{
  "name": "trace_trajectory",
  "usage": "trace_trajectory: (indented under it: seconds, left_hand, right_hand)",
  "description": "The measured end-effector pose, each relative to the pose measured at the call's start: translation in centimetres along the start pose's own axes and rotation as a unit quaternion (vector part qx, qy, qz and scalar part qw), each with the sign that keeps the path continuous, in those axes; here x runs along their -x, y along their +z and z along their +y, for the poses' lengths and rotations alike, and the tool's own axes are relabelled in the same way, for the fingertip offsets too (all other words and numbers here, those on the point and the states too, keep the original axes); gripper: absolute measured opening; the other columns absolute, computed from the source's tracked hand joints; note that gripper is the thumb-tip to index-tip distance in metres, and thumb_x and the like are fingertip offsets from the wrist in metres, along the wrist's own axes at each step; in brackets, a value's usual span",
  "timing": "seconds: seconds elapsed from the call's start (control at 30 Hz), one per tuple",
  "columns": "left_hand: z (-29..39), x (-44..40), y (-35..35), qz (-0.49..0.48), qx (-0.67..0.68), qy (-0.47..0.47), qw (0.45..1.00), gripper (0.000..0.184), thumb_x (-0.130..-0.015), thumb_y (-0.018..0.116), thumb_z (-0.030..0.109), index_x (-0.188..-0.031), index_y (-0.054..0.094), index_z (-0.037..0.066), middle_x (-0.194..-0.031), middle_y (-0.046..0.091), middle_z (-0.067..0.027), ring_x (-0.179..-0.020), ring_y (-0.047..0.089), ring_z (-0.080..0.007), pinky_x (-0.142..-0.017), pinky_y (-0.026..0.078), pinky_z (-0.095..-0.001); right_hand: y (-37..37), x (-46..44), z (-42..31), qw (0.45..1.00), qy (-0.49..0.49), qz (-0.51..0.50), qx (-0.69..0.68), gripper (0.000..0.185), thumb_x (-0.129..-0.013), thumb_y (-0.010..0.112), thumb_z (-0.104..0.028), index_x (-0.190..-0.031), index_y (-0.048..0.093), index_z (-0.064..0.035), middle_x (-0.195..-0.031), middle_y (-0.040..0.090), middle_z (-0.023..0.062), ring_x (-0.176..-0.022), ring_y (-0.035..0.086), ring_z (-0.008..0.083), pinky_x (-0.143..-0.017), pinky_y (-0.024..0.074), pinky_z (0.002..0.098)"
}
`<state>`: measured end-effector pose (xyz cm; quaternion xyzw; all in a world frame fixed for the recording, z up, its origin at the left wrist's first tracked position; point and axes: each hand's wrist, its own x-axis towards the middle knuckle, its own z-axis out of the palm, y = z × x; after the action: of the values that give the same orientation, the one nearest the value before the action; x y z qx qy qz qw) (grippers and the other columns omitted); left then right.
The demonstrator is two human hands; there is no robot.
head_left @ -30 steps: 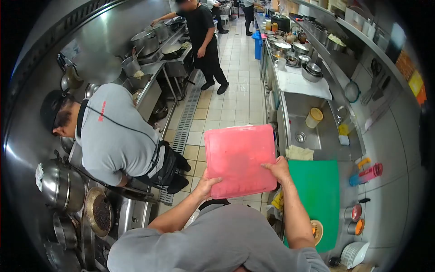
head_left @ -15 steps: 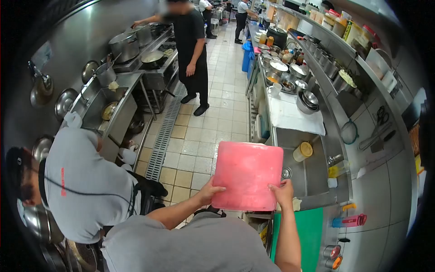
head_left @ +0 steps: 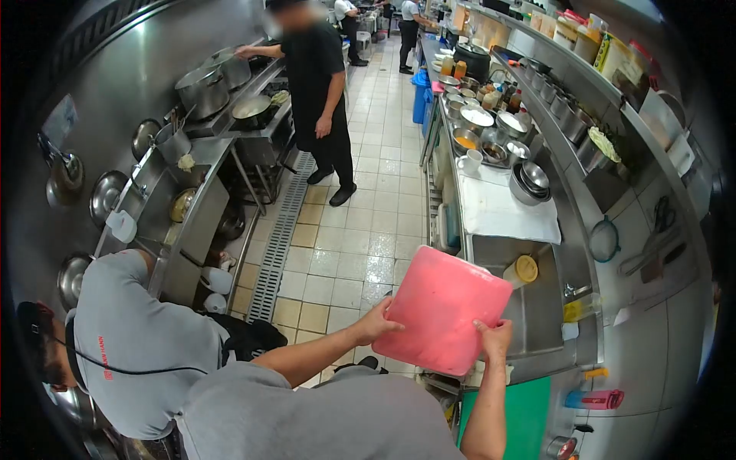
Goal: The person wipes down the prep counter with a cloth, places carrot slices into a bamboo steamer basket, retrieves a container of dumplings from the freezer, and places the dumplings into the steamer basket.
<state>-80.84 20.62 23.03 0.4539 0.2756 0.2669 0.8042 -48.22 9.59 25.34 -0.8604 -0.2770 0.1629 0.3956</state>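
A pink rectangular plastic container (head_left: 445, 307) is held up in front of me, tilted, with its broad flat face towards the camera. My left hand (head_left: 379, 322) grips its left edge, thumb on the near face and the other fingers behind. On the right edge my right hand (head_left: 494, 337) has a similar hold, with the thumb pressed on the face. What the container holds, if anything, is hidden. It overlaps the left side of a steel sink (head_left: 537, 322), where a round yellow-lidded tub (head_left: 523, 271) sits.
A green cutting board (head_left: 521, 418) lies at lower right. Bowls and a white cloth (head_left: 510, 207) cover the counter beyond the sink. On my left a person in grey (head_left: 146, 330) bends over; another in black (head_left: 318, 92) stands by the stove in the aisle.
Both hands have moved the pink container to the right and a little down, and it has turned clockwise into a slant. The person in grey has leaned slightly further forward.
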Motion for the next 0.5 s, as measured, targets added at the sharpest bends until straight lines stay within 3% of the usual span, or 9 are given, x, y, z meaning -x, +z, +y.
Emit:
trace_trajectory:
  seconds: [0.13, 0.2, 0.33, 0.4, 0.5]
  left_hand:
    - [0.3, 0.0, -0.3, 0.028, -0.018, 0.013, 0.999, 0.072, -0.084, 0.073, -0.005, -0.146, 0.038, 0.004, -0.136, 0.057, -0.0099, -0.127, 0.057, -0.0193, -0.109, 0.048, -0.0390]
    - [1.1, -0.2, -0.2, 0.018, 0.026, 0.035, 0.999, 0.073, -0.083, 0.074, -0.005, -0.147, 0.038, 0.003, -0.137, 0.057, -0.0095, -0.128, 0.056, -0.0197, -0.110, 0.047, -0.0393]
    - [1.3, -1.3, 0.0, 0.042, 0.053, 0.011, 0.998, 0.073, -0.083, 0.074, -0.005, -0.146, 0.039, 0.003, -0.137, 0.057, -0.0092, -0.128, 0.056, -0.0200, -0.111, 0.047, -0.0397]
    - [1.1, -2.2, -0.5, 0.026, 0.066, 0.054, 0.996, 0.073, -0.083, 0.074, -0.004, -0.146, 0.039, 0.003, -0.138, 0.057, -0.0095, -0.128, 0.056, -0.0211, -0.111, 0.047, -0.0403]
    - [3.4, -1.7, 0.4, 0.015, 0.086, 0.059, 0.994, 0.074, -0.083, 0.074, -0.004, -0.147, 0.038, 0.004, -0.136, 0.057, -0.0101, -0.127, 0.057, -0.0224, -0.111, 0.047, -0.0410]
  right_hand:
    - [0.6, -1.4, -1.0, 0.995, 0.011, -0.062, -0.080, 0.052, -0.074, 0.093, -0.015, -0.103, 0.053, 0.0010, -0.099, 0.066, 0.0141, -0.083, 0.065, 0.0195, -0.071, 0.0556, 0.0359]
    - [0.1, -1.7, -5.0, 0.981, 0.054, -0.090, -0.160, 0.048, -0.077, 0.091, -0.015, -0.101, 0.053, 0.0006, -0.094, 0.067, 0.0127, -0.077, 0.065, 0.0186, -0.065, 0.0551, 0.0352]
    - [-0.3, -3.5, -7.7, 0.981, 0.039, -0.097, -0.165, 0.043, -0.079, 0.090, -0.016, -0.097, 0.054, -0.0007, -0.088, 0.068, 0.0106, -0.072, 0.065, 0.0180, -0.061, 0.0541, 0.0343]
    - [-0.7, -4.3, -8.6, 0.982, 0.042, -0.120, -0.143, 0.040, -0.079, 0.090, -0.017, -0.095, 0.056, -0.0013, -0.084, 0.067, 0.0091, -0.069, 0.064, 0.0168, -0.061, 0.0540, 0.0347]
    - [-1.6, -3.9, -10.8, 0.990, 0.037, -0.108, -0.085, 0.042, -0.077, 0.091, -0.017, -0.094, 0.057, -0.0014, -0.090, 0.068, 0.0102, -0.076, 0.065, 0.0167, -0.067, 0.0542, 0.0341]
